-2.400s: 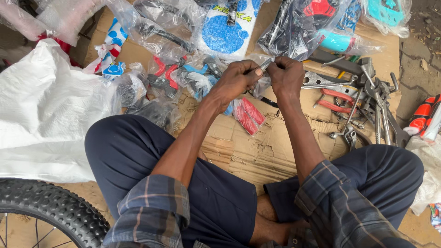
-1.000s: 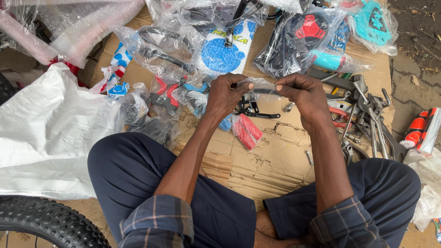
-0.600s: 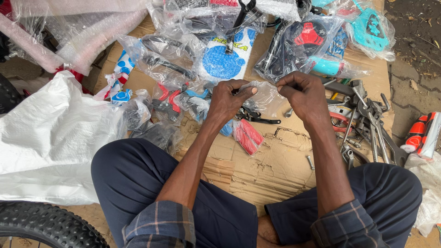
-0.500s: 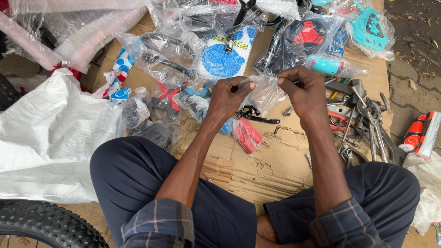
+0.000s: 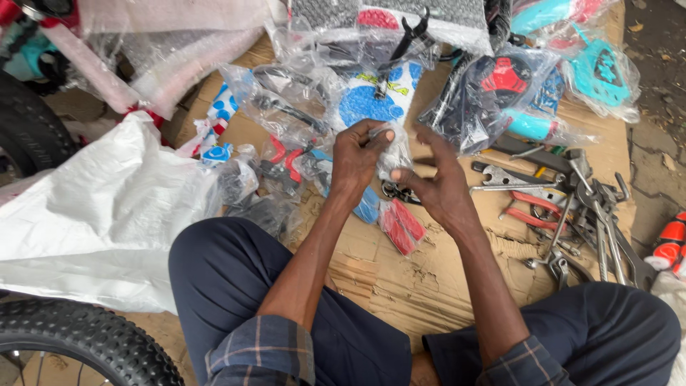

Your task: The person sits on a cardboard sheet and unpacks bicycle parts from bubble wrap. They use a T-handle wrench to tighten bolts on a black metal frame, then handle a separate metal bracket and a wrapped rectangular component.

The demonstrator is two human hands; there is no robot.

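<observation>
Seated cross-legged on flattened cardboard [image 5: 400, 286]: left hand [image 5: 357, 161] pinches a small clear plastic bag [image 5: 391, 151] at chest height above the cardboard; right hand [image 5: 439, 187] is beside it, fingers spread, thumb touching the bag's lower edge. Judgement: hold the bag steady and open over the cardboard so small parts don't scatter. Beyond: red reflectors [image 5: 401, 225], wrenches and pliers [image 5: 572, 214], bagged bicycle parts [image 5: 493, 93].

Person wearing dark navy trousers, plaid shirt in navy, grey, thin rust lines; sleeves sitting rolled above elbows; forearms, hands showing bare.

hands [image 5: 400, 168] gripping small clear plastic bag [image 5: 392, 150], cardboard [image 5: 400, 279]
</observation>
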